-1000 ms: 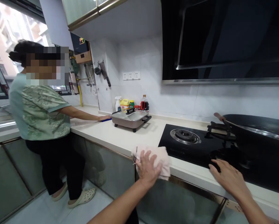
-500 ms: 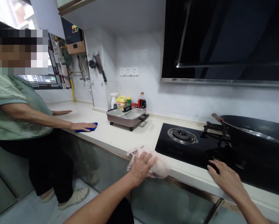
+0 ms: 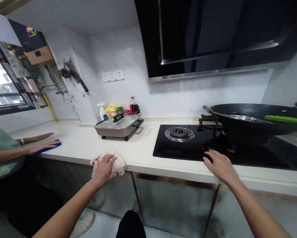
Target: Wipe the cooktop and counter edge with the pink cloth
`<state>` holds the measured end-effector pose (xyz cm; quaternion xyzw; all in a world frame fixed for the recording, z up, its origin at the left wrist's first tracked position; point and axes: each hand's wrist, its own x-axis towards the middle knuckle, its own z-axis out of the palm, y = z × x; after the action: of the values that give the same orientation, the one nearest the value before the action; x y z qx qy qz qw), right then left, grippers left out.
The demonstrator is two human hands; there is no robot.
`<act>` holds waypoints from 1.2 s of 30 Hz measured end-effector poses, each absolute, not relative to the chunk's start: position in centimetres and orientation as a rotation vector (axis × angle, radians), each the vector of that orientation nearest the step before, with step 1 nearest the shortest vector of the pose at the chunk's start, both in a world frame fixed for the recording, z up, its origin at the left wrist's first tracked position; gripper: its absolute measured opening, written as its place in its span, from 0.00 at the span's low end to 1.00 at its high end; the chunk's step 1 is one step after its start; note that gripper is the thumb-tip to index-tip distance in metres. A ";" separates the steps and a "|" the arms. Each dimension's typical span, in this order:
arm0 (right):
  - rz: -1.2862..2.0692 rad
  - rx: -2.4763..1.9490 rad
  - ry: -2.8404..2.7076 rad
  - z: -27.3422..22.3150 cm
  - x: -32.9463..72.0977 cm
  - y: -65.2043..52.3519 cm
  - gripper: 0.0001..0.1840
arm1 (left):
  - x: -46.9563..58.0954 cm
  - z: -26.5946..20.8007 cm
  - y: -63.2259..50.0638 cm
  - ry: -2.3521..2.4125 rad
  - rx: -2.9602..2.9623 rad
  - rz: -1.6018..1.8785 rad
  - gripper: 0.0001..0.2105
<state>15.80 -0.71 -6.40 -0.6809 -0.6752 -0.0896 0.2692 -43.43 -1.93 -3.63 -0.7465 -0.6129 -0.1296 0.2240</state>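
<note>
My left hand (image 3: 105,168) is pressed on a crumpled pale pink cloth (image 3: 117,162), its fingers curled over it. The cloth lies at the front edge of the white countertop (image 3: 141,145) and hangs slightly over. My right hand (image 3: 220,165) rests with fingers spread at the front edge of the black gas stove (image 3: 160,145), holding nothing. On the stove's right side sits a large black wok (image 3: 250,127) with a wooden handle; something bright green lies across it. Behind my left hand stands a lidded electric pan (image 3: 113,131).
At the left, another person's hand (image 3: 43,146) lies on a blue cloth (image 3: 49,147). A spray bottle (image 3: 102,110), a yellow jug (image 3: 111,110) and a dark sauce bottle (image 3: 134,107) stand behind the pan. A cleaver (image 3: 75,74) hangs on the wall; the range hood (image 3: 200,39) overhangs the stove.
My left hand has slid the pink cloth left along the counter edge, away from the stove. The view has turned right, showing more of the wok. The other person's blue cloth has moved left.
</note>
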 end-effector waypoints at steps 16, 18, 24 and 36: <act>-0.094 -1.769 -1.723 -4.6 14.5 -1.1 0.23 | -19.0 -3.8 -4.0 -1.364 -2.241 -0.309 0.31; -0.102 -1.755 -1.704 -4.6 14.4 -1.1 0.22 | -16.0 -2.8 -4.0 -1.263 -2.323 -0.275 0.31; -0.142 -1.649 -1.652 -3.9 14.6 -1.3 0.15 | -10.7 1.0 -2.9 -0.848 -2.519 -0.242 0.23; -0.247 -1.993 -0.899 -3.2 36.9 -9.5 0.24 | -16.0 2.2 0.3 -0.394 -2.803 -0.360 0.25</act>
<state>36.90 -9.46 -3.24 -0.8074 -0.3642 -0.1001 0.4534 -16.01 0.27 2.18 -0.9722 -0.1365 -0.1250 0.1437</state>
